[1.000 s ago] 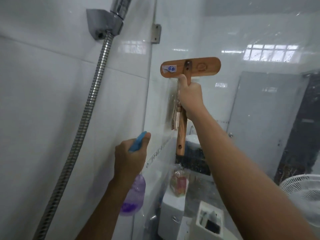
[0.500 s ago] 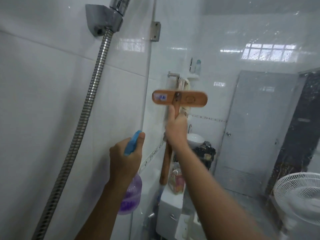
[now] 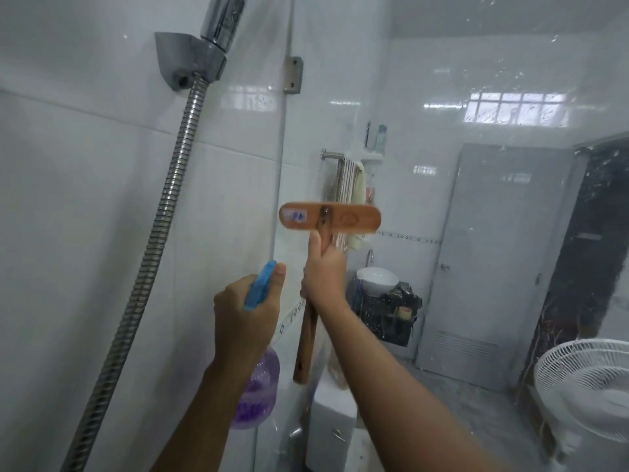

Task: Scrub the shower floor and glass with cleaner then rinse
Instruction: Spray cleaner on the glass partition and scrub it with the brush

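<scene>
Fingers (image 3: 307,280) of the right hand (image 3: 323,272) are clamped round the handle of the wooden scrubber (image 3: 329,217), just under its crosswise head, thumb lying up the shaft; the head sits level before the glass panel (image 3: 476,97), near the pane's hinged edge, though whether its working face truly bears on the glass cannot be told; the long tail of the handle hangs free below the fist. The left hand (image 3: 243,315) grips the neck of the spray bottle (image 3: 258,393), fingers wrapped round it, one fingertip beside the blue sprayer top; the purple body hangs under the wrist, just beside the scrubber's free end. The shower floor lies out of view below; by this reckoning the glass is in hand, while floor and rinse remain. Several things could go amiss: wet wood may twist in a one-handed grip, tilting the head so only one end scrubs; a stroke carried too far sideways would knock the head against the tiled wall (image 3: 68,216); the swinging handle tail could strike the bottle; a squeeze now might wet the right hand rather than the pane; the shower hose (image 3: 153,240), hanging near the left arm, could snag it.
</scene>
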`<state>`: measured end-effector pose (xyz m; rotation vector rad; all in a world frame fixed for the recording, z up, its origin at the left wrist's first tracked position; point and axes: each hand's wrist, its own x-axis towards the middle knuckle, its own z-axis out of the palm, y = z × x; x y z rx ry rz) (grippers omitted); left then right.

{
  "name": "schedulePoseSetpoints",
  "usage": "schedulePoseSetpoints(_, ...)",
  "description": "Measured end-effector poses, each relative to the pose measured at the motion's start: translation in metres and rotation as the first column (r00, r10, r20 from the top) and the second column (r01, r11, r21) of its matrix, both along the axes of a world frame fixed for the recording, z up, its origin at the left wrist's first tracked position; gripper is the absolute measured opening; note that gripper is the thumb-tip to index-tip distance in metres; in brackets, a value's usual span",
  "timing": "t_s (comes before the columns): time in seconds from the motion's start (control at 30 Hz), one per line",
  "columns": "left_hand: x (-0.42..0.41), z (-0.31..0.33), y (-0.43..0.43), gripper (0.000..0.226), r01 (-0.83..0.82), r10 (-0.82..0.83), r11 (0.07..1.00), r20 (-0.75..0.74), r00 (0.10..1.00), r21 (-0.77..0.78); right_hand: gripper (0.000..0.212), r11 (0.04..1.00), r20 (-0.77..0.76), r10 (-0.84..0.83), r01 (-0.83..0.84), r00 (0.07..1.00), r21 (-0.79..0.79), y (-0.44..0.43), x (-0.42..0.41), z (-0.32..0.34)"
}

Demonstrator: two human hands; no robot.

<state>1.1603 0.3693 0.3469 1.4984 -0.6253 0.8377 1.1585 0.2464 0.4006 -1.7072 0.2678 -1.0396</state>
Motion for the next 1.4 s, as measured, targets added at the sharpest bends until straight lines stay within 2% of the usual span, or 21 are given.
schedulePoseSetpoints(0.07, -0.002, 0.003, -0.001, 0.043, -0.011, 0.011, 1.000, -0.011, 1.000, -0.011, 0.043, 0.999, 0.043, 0.020, -0.021, 0.999, 0.026, -0.003, -0.004, 0.035)
schedulePoseSetpoints(0.13, -0.002, 0.004, -0.001, 0.045, -0.008, 0.008, 1.000, -0.021, 1.000, -0.006, 0.043, 1.000, 0.059, 0.020, -0.020, 0.998, 0.001, -0.008, -0.006, 0.035)
schedulePoseSetpoints(0.2, -0.004, 0.003, -0.002, 0.046, 0.007, -0.007, 1.000, -0.028, 1.000, 0.006, 0.045, 1.000, 0.049, 0.014, -0.013, 0.999, -0.020, -0.014, -0.010, -0.005)
schedulePoseSetpoints(0.3, -0.008, -0.001, -0.006, 0.047, 0.045, -0.045, 0.999, -0.046, 0.998, 0.006, 0.052, 0.997, -0.035, -0.061, 0.062, 0.998, 0.036, -0.021, -0.026, -0.099)
schedulePoseSetpoints(0.4, -0.010, -0.004, -0.013, 0.047, 0.061, -0.060, 0.998, -0.064, 0.996, 0.004, 0.038, 0.990, -0.179, -0.112, 0.125, 0.977, 0.065, -0.028, -0.054, -0.173)
schedulePoseSetpoints(0.43, -0.012, -0.004, -0.017, 0.047, 0.075, -0.074, 0.997, -0.073, 0.995, 0.004, 0.034, 0.986, -0.233, -0.139, 0.156, 0.963, 0.056, -0.033, -0.064, -0.188)
schedulePoseSetpoints(0.5, -0.017, -0.004, -0.024, 0.049, 0.111, -0.110, 0.994, -0.098, 0.989, 0.004, 0.041, 0.977, -0.283, -0.192, 0.209, 0.940, 0.031, -0.044, -0.080, -0.196)
schedulePoseSetpoints(0.6, -0.026, 0.001, -0.038, 0.051, 0.167, -0.165, 0.986, -0.113, 0.980, 0.016, 0.054, 0.978, -0.205, -0.199, 0.207, 0.958, 0.020, -0.059, -0.101, -0.147)
schedulePoseSetpoints(0.7, -0.035, 0.011, -0.052, 0.049, 0.241, -0.236, 0.970, -0.113, 0.965, 0.031, 0.049, 0.983, -0.013, -0.184, 0.184, 0.983, -0.010, -0.082, -0.123, -0.044)
schedulePoseSetpoints(0.77, -0.043, 0.023, -0.063, 0.050, 0.278, -0.271, 0.960, -0.119, 0.955, 0.046, 0.048, 0.969, 0.039, -0.232, 0.235, 0.972, -0.074, -0.106, -0.136, 0.025)
schedulePoseSetpoints(0.93, -0.061, 0.059, -0.095, 0.057, 0.341, -0.332, 0.937, -0.107, 0.937, 0.080, 0.040, 0.970, 0.092, -0.243, 0.239, 0.966, 0.051, -0.138, -0.175, 0.152)
schedulePoseSetpoints(1.03, -0.077, 0.078, -0.113, 0.053, 0.453, -0.434, 0.880, -0.148, 0.889, 0.143, 0.037, 0.976, 0.018, -0.214, 0.213, 0.977, 0.049, -0.144, -0.196, 0.172)
schedulePoseSetpoints(1.17, -0.097, 0.089, -0.132, 0.052, 0.473, -0.468, 0.845, -0.083, 0.880, 0.251, 0.040, 0.969, -0.053, -0.248, 0.248, 0.967, -0.010, -0.153, -0.203, 0.160)
schedulePoseSetpoints(1.33, -0.103, 0.100, -0.141, 0.059, 0.567, -0.536, 0.815, -0.217, 0.816, 0.121, 0.044, 0.964, -0.101, -0.264, 0.259, 0.959, -0.056, -0.158, -0.210, 0.158)
schedulePoseSetpoints(1.4, -0.111, 0.100, -0.144, 0.063, 0.559, -0.530, 0.820, -0.206, 0.823, 0.122, 0.044, 0.963, -0.097, -0.267, 0.262, 0.959, -0.061, -0.157, -0.210, 0.161)
